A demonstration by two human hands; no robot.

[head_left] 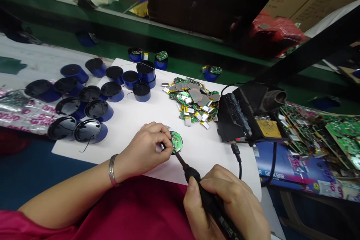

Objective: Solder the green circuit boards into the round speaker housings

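- Left hand [149, 144]: fingertips pinched together at the left edge of the green circuit board [177, 141]; could not tell whether on its rim or a wire. One bracelet [111, 170] on that wrist.
- Right hand [230, 195]: curled around one soldering iron [207, 198], thumb along the handle, tip at the board's near edge. One board between the hands.
- Likeliest trouble, I judged: a burned left fingertip, should the iron slip sideways, the pinch being so near the tip.
- Also possible: a scorched track or bridged joint, from dwelling too long or a small wobble of the board.
- Just beyond the right hand: one black power cord [240, 168]; a snag there could have jerked the station.
- Ahead, between and beyond the hands: one heap of boards and silver cells [188, 120], well over a dozen cells, overlapping too much for a firm tally. A knock might have shorted bare leads.
- Ahead of the right hand: one black station [233, 116], one yellow sponge [268, 128].
- Ahead and left of the left hand: about fifteen blue cups [99, 110], one stacked on another.
- Farther ahead: four more cups [161, 62] on the green belt [112, 41].
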